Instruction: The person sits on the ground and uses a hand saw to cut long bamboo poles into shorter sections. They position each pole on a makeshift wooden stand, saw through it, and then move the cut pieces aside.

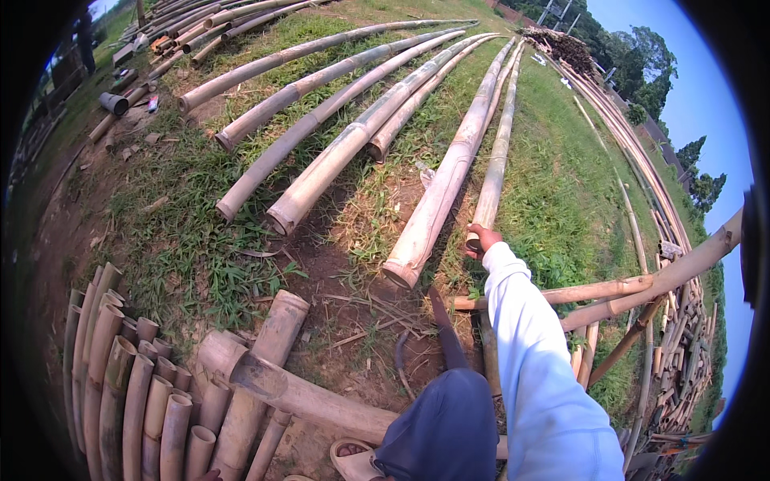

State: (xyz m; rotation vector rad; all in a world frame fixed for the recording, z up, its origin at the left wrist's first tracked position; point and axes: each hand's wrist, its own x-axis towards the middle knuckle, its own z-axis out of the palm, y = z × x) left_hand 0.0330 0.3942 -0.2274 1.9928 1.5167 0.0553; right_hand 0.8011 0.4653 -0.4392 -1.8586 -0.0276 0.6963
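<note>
My right arm, in a pale blue-white sleeve, stretches forward from the lower right. At its end my right hand (pixel 482 239) is closed around the near end of a long bamboo pole (pixel 499 152), which runs away over the grass. Just left of it lies a thicker bamboo pole (pixel 449 188), its cut end toward me. Of my left hand (pixel 210 475), only what seems to be a small bit shows at the bottom edge, beside short upright bamboo pieces (pixel 172 433); its fingers are hidden.
Several more long bamboo poles (pixel 321 172) fan out over the grass at left. A thick bamboo log (pixel 321 405) crosses near my foot. Bamboo rails (pixel 593 290) stand at right, with piled bamboo (pixel 682 361) beyond. A dark pointed piece (pixel 446 325) rises beside my knee.
</note>
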